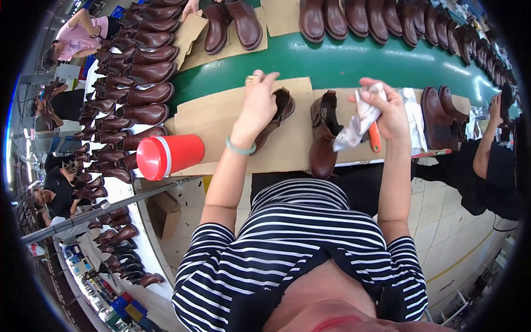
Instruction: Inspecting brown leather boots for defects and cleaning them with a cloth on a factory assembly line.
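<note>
In my right hand (390,108) is a whitish, stained cloth (359,119), pinched between thumb and fingers. An orange handle (375,137) shows just below that hand; I cannot tell whether the hand also holds it. My left hand (259,102) is raised beside a brown ankle boot (272,126), its fingers apart and nothing seen in them. The hand and wrist cover part of that boot. A second brown boot (323,146) lies between my hands, toe toward me, its opening facing away. Both boots rest on a cardboard sheet (221,116).
A red lidded container (171,156) lies at the left on the cardboard. Rows of brown boots (146,74) line the left, and more (381,22) stand across the green tabletop (310,58). Another pair (440,122) is at the right. A co-worker's hand (191,8) reaches in at the top.
</note>
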Motion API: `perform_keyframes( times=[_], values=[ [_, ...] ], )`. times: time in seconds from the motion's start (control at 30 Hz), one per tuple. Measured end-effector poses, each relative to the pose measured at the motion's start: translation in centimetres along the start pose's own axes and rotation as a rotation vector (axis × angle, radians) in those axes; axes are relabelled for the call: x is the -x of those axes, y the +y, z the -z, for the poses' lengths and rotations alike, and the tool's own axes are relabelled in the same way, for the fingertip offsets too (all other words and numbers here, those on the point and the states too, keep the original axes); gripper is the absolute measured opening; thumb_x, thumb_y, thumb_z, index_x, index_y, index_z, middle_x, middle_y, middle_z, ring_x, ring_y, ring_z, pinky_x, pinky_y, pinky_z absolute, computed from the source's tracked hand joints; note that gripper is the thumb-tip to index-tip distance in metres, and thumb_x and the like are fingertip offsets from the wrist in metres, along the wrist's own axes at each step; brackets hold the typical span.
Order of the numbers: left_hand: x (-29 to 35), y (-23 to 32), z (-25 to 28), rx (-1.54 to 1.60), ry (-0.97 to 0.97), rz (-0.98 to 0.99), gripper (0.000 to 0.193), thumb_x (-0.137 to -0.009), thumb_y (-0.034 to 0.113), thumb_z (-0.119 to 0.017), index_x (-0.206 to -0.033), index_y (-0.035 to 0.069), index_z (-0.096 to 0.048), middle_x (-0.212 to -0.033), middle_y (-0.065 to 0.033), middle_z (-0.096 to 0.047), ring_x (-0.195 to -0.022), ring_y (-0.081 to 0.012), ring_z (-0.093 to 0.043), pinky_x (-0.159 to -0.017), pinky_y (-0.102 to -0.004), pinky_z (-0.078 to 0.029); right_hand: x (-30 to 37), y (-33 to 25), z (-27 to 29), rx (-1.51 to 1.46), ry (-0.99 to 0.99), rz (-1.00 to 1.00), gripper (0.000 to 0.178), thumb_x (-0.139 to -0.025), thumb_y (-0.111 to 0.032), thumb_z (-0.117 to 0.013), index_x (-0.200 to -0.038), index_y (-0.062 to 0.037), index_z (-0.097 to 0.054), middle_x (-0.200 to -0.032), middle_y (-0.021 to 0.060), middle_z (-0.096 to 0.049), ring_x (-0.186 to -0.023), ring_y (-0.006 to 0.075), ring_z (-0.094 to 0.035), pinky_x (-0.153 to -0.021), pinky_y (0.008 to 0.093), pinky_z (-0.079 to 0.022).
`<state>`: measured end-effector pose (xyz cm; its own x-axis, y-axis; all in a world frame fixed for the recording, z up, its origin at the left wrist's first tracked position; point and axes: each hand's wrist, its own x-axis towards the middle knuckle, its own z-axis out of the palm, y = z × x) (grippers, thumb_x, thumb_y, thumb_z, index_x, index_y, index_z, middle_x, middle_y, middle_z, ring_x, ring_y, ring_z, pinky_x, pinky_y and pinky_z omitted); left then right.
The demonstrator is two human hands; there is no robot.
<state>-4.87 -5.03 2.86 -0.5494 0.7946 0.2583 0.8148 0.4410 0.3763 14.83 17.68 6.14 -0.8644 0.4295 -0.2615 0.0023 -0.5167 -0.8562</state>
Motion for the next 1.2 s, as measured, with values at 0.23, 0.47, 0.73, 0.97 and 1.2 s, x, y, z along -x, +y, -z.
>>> perform_keyframes(
  times=[0.23,0.47,0.73,0.97,1.2],
  values=[
    [0.4,1.6,-0.8,0.507,-0.059,0.63,0.039,-0.087,0.021,-0.062,-0.114,-0.008,-0.057,-0.078,-0.0218,-0.066,-0.07,-0.033,-0.065,-0.069,-0.0381,-0.049,-4.3,0.7,-5.2,0.023,-0.054,-0.045,0.028,-0.082,-0.003,-0.069,-0.106,0.0092,-0.06,-0.098,0.021,-0.068,-0.08,0.0237,-0.07,-0.066,0.0305,-0.057],
    [2.1,1.3,-2.6,1.014,0.162,0.722,0.057,-0.089,-0.007,-0.053,-0.141,-0.001,-0.032,-0.082,-0.0097,-0.067,-0.076,-0.0176,-0.067,-0.072,-0.0286,-0.057,-5.4,5.3,-6.3,0.195,-0.195,-0.183,0.012,-0.086,-0.007,-0.068,-0.092,0.0002,-0.062,-0.076,0.0044,-0.063,-0.063,0.017,-0.067,-0.052,0.0263,-0.051],
    [4.0,1.8,-0.5,1.376,0.184,0.658,0.061,-0.091,-0.007,-0.05,-0.146,0.005,-0.026,-0.097,-0.0147,-0.066,-0.089,-0.0215,-0.066,-0.084,-0.0341,-0.057,-6.7,8.2,-9.5,0.418,-0.307,-0.084,0.015,-0.083,-0.011,-0.066,-0.089,0.0027,-0.065,-0.074,0.0054,-0.064,-0.066,0.0095,-0.057,-0.06,0.027,-0.046],
    [4.8,2.4,-1.4,1.365,0.218,0.624,0.059,-0.092,-0.01,-0.044,-0.146,0.005,-0.024,-0.097,-0.0165,-0.065,-0.093,-0.0221,-0.066,-0.086,-0.0349,-0.057,-6.5,9.7,-9.3,0.466,-0.311,-0.06,0.008,-0.085,-0.008,-0.062,-0.087,0.0006,-0.061,-0.071,0.0016,-0.058,-0.066,0.0082,-0.053,-0.059,0.0255,-0.044],
    [4.2,1.9,-1.1,1.352,0.207,0.575,0.06,-0.093,-0.01,-0.045,-0.146,0.007,-0.022,-0.096,-0.0159,-0.065,-0.091,-0.0209,-0.066,-0.085,-0.0347,-0.057,-6.5,10.3,-10.7,0.615,-0.232,0.126,0.01,-0.087,-0.007,-0.063,-0.091,0.0017,-0.061,-0.084,0.004,-0.061,-0.078,0.0103,-0.056,-0.074,0.0272,-0.046]
  ],
)
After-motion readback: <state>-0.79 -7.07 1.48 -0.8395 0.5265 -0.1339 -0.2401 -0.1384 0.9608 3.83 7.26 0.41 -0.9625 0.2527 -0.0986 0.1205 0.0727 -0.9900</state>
